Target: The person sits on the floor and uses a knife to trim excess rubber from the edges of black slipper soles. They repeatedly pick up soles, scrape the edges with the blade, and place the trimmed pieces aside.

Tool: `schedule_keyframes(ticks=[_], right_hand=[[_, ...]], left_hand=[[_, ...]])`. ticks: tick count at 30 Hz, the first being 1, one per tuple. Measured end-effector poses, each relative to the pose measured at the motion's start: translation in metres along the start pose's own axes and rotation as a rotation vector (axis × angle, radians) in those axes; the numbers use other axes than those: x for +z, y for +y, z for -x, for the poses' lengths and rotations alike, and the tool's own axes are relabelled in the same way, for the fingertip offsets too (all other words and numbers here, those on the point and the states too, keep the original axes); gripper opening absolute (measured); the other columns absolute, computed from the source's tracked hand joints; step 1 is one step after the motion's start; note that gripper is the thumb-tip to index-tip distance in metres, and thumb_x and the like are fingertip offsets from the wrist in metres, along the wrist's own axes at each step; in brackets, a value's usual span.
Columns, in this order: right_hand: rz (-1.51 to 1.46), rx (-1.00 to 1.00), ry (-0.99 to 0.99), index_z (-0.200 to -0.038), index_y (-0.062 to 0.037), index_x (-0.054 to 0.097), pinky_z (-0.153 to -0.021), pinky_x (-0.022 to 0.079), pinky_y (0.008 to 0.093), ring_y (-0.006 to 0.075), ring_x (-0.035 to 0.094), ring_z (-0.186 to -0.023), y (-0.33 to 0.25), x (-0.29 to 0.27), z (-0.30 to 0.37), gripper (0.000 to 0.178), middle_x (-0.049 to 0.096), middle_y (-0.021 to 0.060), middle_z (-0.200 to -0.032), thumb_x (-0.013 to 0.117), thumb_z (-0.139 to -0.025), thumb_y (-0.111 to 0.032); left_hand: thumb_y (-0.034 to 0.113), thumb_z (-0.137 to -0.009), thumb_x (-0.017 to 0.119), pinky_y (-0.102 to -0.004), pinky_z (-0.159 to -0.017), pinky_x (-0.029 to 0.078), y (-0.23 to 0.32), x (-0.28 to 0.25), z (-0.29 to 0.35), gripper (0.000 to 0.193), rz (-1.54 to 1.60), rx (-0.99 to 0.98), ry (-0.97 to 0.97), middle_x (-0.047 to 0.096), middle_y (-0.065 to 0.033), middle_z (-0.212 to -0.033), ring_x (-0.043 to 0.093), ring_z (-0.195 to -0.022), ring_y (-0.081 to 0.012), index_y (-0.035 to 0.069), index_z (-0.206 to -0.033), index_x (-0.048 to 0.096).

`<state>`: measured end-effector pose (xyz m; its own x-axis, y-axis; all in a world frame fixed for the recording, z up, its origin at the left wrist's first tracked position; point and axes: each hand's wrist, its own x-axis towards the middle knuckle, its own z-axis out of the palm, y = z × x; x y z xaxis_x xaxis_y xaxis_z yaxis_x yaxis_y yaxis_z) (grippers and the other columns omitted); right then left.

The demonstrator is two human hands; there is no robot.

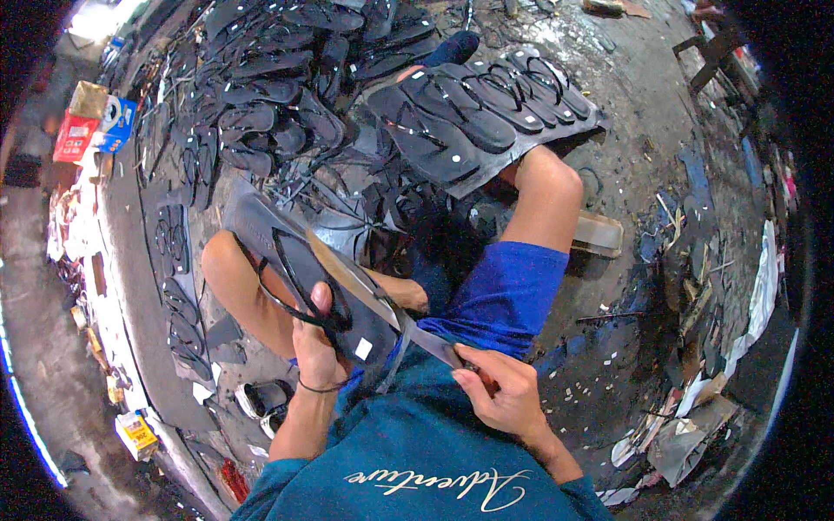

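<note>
Nearest, at five o'clock, the right hand [504, 395] pinches a flat dark piece [437, 344] between thumb and forefinger; whether it is a blade is unclear. At seven to eight o'clock the left hand [319, 352] grips a black flip-flop [314, 271], thumb on its upper face; the other fingers are hidden beneath, so their spread cannot be told. The flip-flop slants above the lap toward ten o'clock, the flat piece's tip by its heel end. Beyond the blue shorts [508, 295], a shallow tray [598, 234] sits at three o'clock. The floor [578, 347] is dark, stained and strewn with pale scraps. Farther out, a grey sheet [569, 128] at one o'clock bears a row of flip-flops [460, 108]; at eleven, a pile of black footwear [261, 117] spreads. Toward the room's edges lie a yellow box [136, 434] at eight, a red-and-blue carton [78, 136] at ten and dark wooden furniture [719, 61] at two.
</note>
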<state>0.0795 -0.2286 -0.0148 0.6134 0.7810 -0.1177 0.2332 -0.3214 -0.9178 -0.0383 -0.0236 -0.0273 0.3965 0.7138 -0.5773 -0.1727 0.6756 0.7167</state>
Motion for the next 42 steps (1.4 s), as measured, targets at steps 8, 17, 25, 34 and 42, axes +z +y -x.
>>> schedule_keyframes(ticks=[8,17,25,34,42], right_hand=[[-0.11,-0.042,-0.085,-0.105,-0.0023,0.068,-0.056,0.053,0.0341,0.0227,0.064,-0.059,-0.016,0.041,-0.05,0.023,0.067,0.0135,-0.078,0.068,-0.086,-0.016],[-0.407,-0.05,-0.259,-0.113,0.0039,0.06,-0.07,0.051,0.0253,0.0083,0.06,-0.078,-0.021,0.056,-0.136,0.03,0.068,0.0053,-0.086,0.066,-0.091,-0.015],[-0.068,-0.384,0.041,-0.11,-0.0015,0.065,-0.059,0.051,0.0315,0.0208,0.061,-0.061,-0.019,0.036,-0.084,0.031,0.069,0.0137,-0.091,0.072,-0.083,-0.016],[0.167,-0.435,-0.11,-0.106,-0.0025,0.067,-0.059,0.052,0.0324,0.0241,0.065,-0.068,0.016,0.031,-0.039,0.037,0.07,0.0142,-0.098,0.079,-0.074,-0.017],[0.306,-0.396,-0.266,-0.103,-0.0067,0.069,-0.058,0.053,0.0327,0.0218,0.067,-0.068,-0.059,-0.025,-0.08,0.033,0.071,0.0076,-0.092,0.078,-0.077,-0.024]], left_hand=[[0.031,-0.087,0.067,-0.0369,-0.078,0.057,-0.016,-0.051,0.009,0.045,0.023,-0.052,-0.118,0.066,-0.0129,-0.102,0.068,-0.088,-0.0245,-0.001,-0.116,0.054],[0.028,-0.078,0.076,-0.0372,-0.104,0.038,0.007,-0.09,0.017,0.07,-0.662,-0.112,-0.543,0.056,-0.0118,-0.128,0.053,-0.118,-0.0229,-0.004,-0.132,0.047],[0.033,-0.091,0.062,-0.0328,-0.072,0.055,0.088,-0.031,-0.003,0.045,-0.344,0.151,-0.142,0.064,-0.0108,-0.097,0.065,-0.08,-0.0211,-0.002,-0.117,0.051],[0.03,-0.098,0.053,-0.0326,-0.068,0.056,0.078,-0.043,0.017,0.038,-0.403,0.21,-0.131,0.064,-0.0116,-0.094,0.066,-0.077,-0.021,-0.001,-0.119,0.049],[0.026,-0.094,0.06,-0.0314,-0.073,0.055,0.081,-0.038,0.029,0.036,-0.348,-0.036,-0.475,0.064,-0.0111,-0.103,0.064,-0.083,-0.0175,-0.003,-0.115,0.055]])
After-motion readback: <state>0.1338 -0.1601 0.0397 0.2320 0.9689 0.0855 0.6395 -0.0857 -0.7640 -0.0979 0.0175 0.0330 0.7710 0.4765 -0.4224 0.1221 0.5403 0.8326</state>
